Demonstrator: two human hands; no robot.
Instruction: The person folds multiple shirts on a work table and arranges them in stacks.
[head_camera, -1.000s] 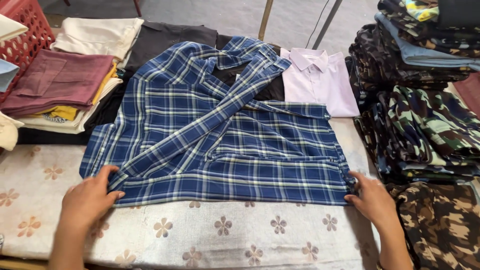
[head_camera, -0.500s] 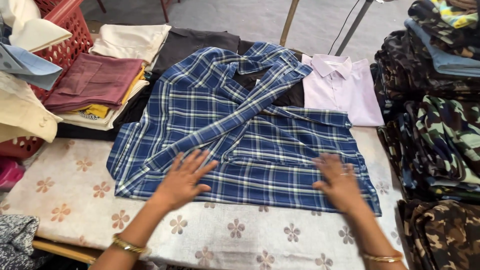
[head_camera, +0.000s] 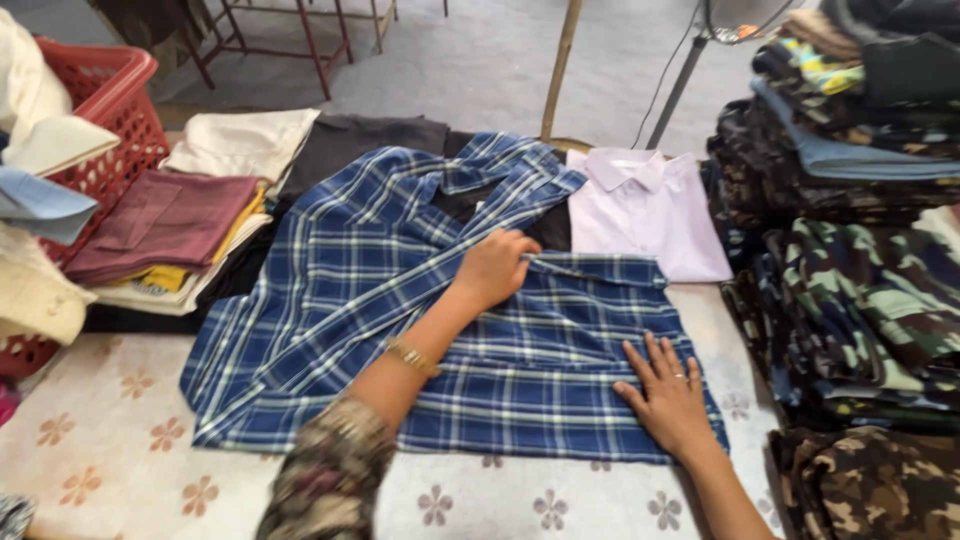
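The left hand (head_camera: 495, 268) is pinching a fold of the blue plaid shirt (head_camera: 330, 290), lying half-folded on the desk (head_camera: 120, 440); the right hand (head_camera: 668, 398) is pressing spread flat on it.

The left hand (head_camera: 492, 268) pinches the blue plaid shirt (head_camera: 330, 290) at its fold while the right hand (head_camera: 668, 395) lies flat on it.

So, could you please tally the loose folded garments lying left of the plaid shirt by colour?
Maroon: 1
Cream: 1
Yellow: 1
Dark grey: 1
Total: 4
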